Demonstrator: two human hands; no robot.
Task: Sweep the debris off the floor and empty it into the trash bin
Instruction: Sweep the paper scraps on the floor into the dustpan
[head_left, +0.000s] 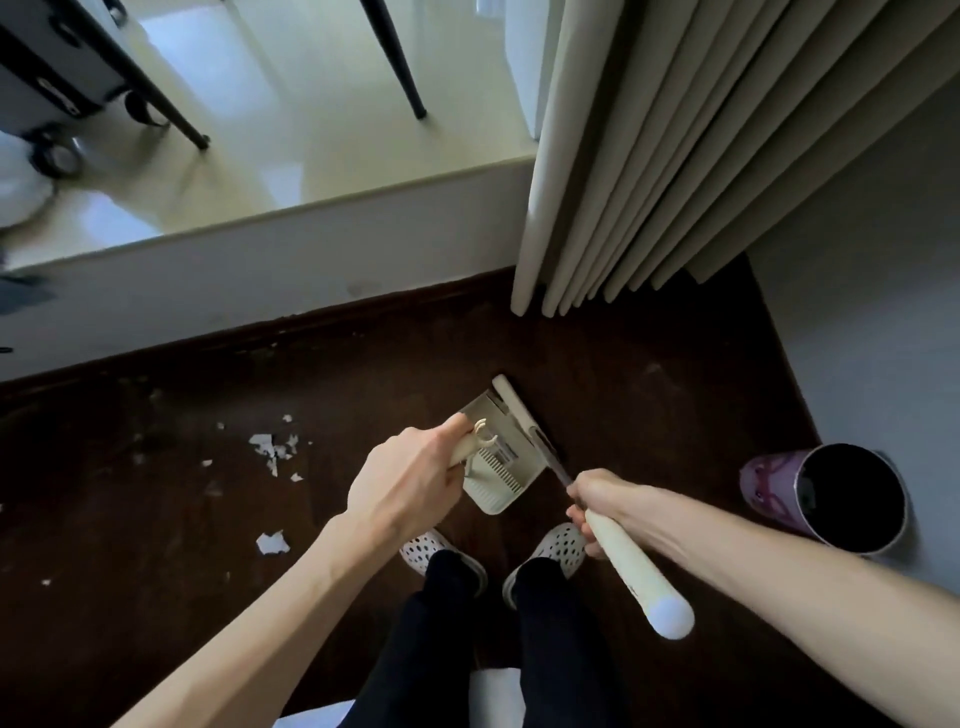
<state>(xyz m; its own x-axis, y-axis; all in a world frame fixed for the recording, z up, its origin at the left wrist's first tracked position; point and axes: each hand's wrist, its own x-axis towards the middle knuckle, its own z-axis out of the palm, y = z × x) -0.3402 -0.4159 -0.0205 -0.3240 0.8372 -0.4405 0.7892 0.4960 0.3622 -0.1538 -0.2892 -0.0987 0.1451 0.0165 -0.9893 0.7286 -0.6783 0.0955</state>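
White paper scraps (274, 449) lie scattered on the dark brown floor at the left, with a larger piece (272, 543) nearer my feet. My left hand (402, 480) grips the cream handle of a dustpan (496, 467) that stands on the floor just ahead of my feet. My right hand (597, 506) holds the cream broom handle (636, 577), and the broom head (517, 410) rests beside the dustpan's far edge. A purple trash bin (831, 499) with a dark inside stands at the right, tilted toward me in view.
A raised cream step (270, 249) runs across the far side of the dark floor. Beige curtains (701, 156) hang at the upper right beside a grey wall (872, 322). Black chair legs (395, 62) and a wheeled suitcase (57, 104) stand on the upper level.
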